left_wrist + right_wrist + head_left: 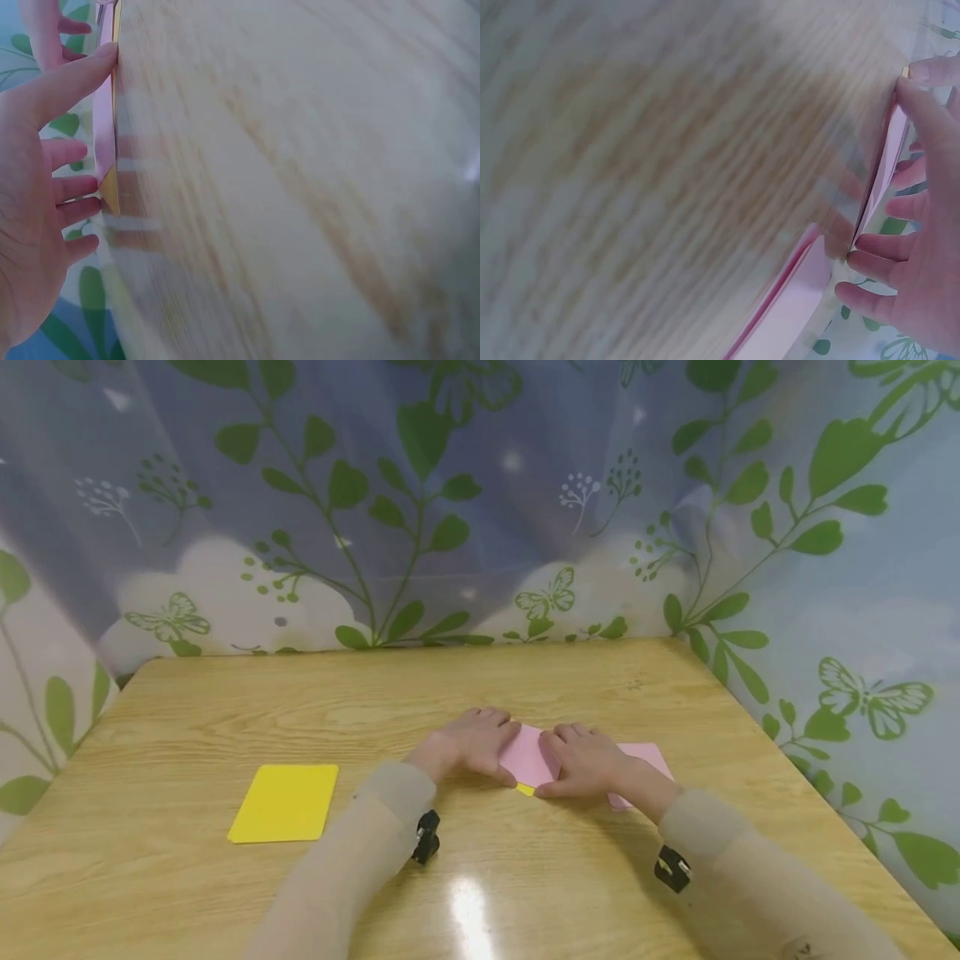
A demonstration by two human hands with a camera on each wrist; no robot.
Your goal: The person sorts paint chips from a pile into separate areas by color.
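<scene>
On the table, a pink sheet of paper (528,755) lies between both hands, with a yellow edge (526,789) showing under its near side. My left hand (480,745) holds its left side: the thumb rests at the near edge and the fingertips touch the left corner. Yellow also shows at that corner (110,189) in the left wrist view. Opposite, my right hand (588,762) holds the right side, its thumb at the near edge and fingers spread along the side. Each hand covers part of the paper.
A square pink paper stack (647,758) lies partly behind the right wrist. To the left sits a square yellow stack (285,803). The wooden table (360,693) meets a leaf-patterned curtain (450,568) at the back and right.
</scene>
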